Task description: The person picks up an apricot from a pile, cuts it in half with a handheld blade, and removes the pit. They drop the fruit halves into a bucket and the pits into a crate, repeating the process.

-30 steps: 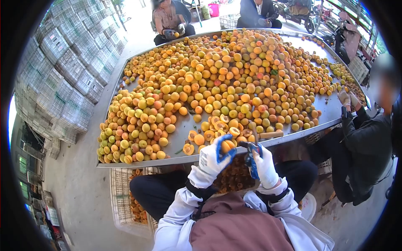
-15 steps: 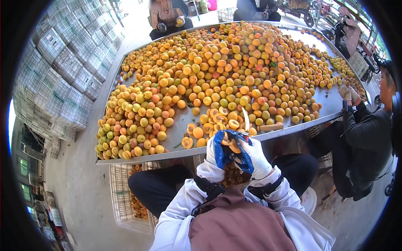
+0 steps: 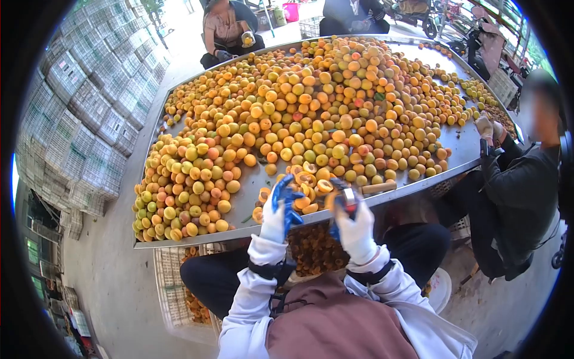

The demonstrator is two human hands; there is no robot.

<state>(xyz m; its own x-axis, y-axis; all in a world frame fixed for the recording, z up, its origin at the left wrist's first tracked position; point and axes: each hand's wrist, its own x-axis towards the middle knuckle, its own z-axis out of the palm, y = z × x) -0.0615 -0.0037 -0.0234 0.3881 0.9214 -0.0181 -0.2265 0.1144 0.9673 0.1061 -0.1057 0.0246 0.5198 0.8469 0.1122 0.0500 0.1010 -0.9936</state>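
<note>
My left hand (image 3: 276, 210), in a white glove with blue coating, is raised at the table's near edge, its fingers apart and nothing in them. Beside it my gloved right hand (image 3: 354, 224) is closed around a knife (image 3: 350, 196); the dark handle and a bright metal band show, while the blade is smeared by motion. An orange piece of apricot shows blurred at the right fingertips. Cut apricot halves (image 3: 308, 179) lie just beyond both hands. Below, between my knees, a container holds many opened apricot pieces (image 3: 317, 248).
A metal-topped table (image 3: 254, 179) carries a large heap of whole apricots (image 3: 323, 107). A wooden stick (image 3: 379, 187) lies at its near edge. A plastic crate (image 3: 170, 281) stands by my left leg. One person (image 3: 514, 185) works at right, others sit across. Stacked crates (image 3: 89, 113) rise at left.
My hands were together around an opened apricot with the knife blade upright; now they are apart, the left emptied and opened. The view has shifted slightly.
</note>
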